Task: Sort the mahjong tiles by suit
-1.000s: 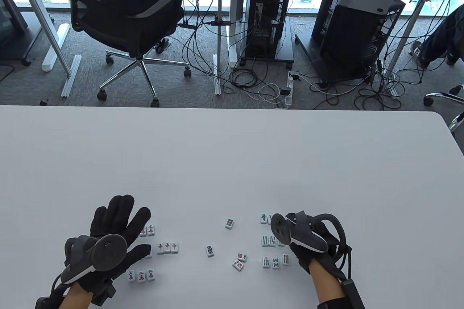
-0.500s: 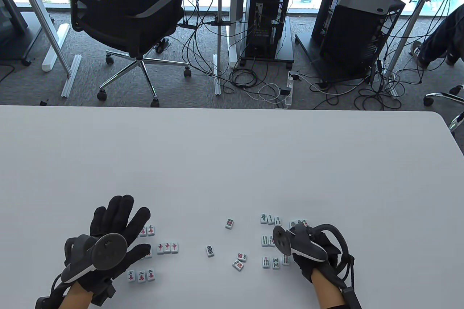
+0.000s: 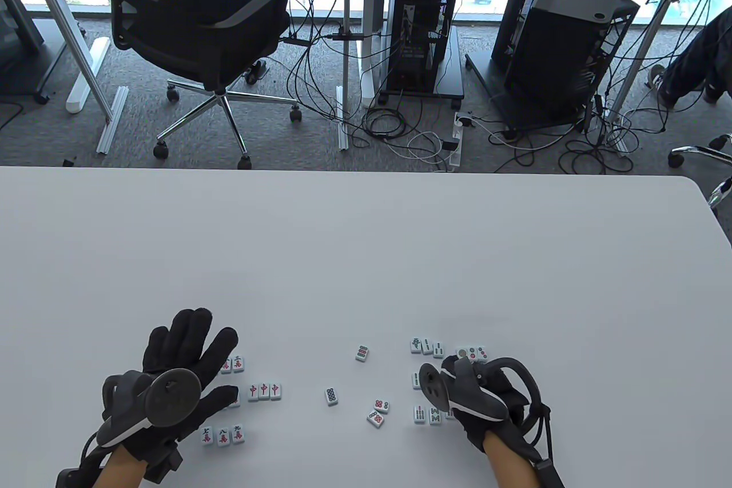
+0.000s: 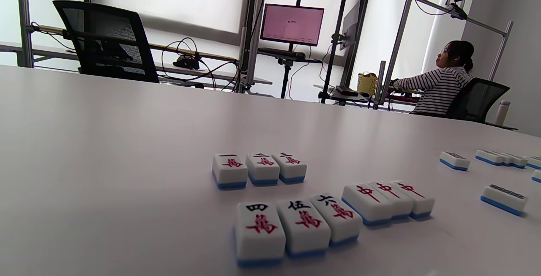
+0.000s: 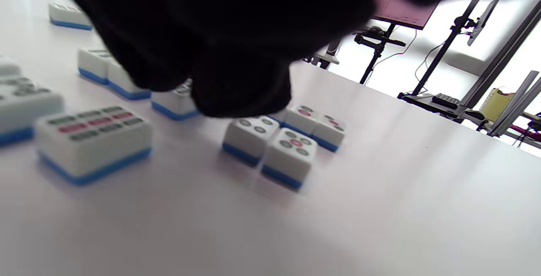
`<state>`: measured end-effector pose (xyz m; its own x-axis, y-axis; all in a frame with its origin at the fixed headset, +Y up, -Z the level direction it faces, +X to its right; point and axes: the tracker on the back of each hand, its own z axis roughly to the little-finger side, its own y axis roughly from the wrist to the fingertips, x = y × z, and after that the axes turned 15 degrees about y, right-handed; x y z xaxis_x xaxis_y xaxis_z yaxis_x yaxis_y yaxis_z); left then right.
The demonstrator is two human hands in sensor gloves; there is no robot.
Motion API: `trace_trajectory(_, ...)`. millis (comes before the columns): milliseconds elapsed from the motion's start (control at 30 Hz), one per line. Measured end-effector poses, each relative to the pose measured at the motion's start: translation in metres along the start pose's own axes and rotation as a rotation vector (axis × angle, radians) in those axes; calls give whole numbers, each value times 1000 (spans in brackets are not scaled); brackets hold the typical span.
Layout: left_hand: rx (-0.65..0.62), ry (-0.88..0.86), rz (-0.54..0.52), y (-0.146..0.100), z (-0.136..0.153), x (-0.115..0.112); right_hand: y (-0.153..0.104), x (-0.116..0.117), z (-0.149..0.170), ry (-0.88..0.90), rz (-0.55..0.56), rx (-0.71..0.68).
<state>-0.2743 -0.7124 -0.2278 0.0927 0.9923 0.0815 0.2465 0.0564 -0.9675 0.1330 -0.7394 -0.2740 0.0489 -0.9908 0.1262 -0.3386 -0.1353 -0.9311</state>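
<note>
My left hand point(image 3: 189, 353) lies flat with spread fingers over part of the character tiles point(image 3: 231, 365); these stand in tidy rows point(image 4: 296, 225) beside three red dragon tiles point(image 3: 263, 391). Several loose circle tiles point(image 3: 378, 412) sit in the middle. On the right are rows of bamboo tiles point(image 3: 426, 346) and a row of three circle tiles point(image 3: 472, 352). My right hand point(image 3: 480, 393) hovers just near of that row, covering part of the bamboo rows. Its gloved fingers point(image 5: 241, 90) hang close above more circle tiles point(image 5: 270, 145) with nothing seen between them.
The white table point(image 3: 366, 248) stretches far beyond the tiles. An office chair point(image 3: 200, 30), computer towers and cables stand on the floor behind it. A person point(image 4: 439, 81) sits at a desk in the background.
My right hand has drawn back toward me and slightly left, uncovering the row of three circle tiles and part of the top bamboo row. The left hand has stayed still.
</note>
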Motion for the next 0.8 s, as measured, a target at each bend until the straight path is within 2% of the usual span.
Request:
trace_trajectory(167,-5,5,6,0,-1,0,-3,-4,-47,-20,19,-207)
trace_trajectory(333,-8,3,2,0,-2,0,-1,2,-79,-74,-12,-314)
trace_trajectory(700,-13,1,-4,-1,-3,0,14,11,-89,-100,-17,-256)
trace_trajectory(800,-12,0,-5,-1,-3,0,20,12,-87,-104,54,-219)
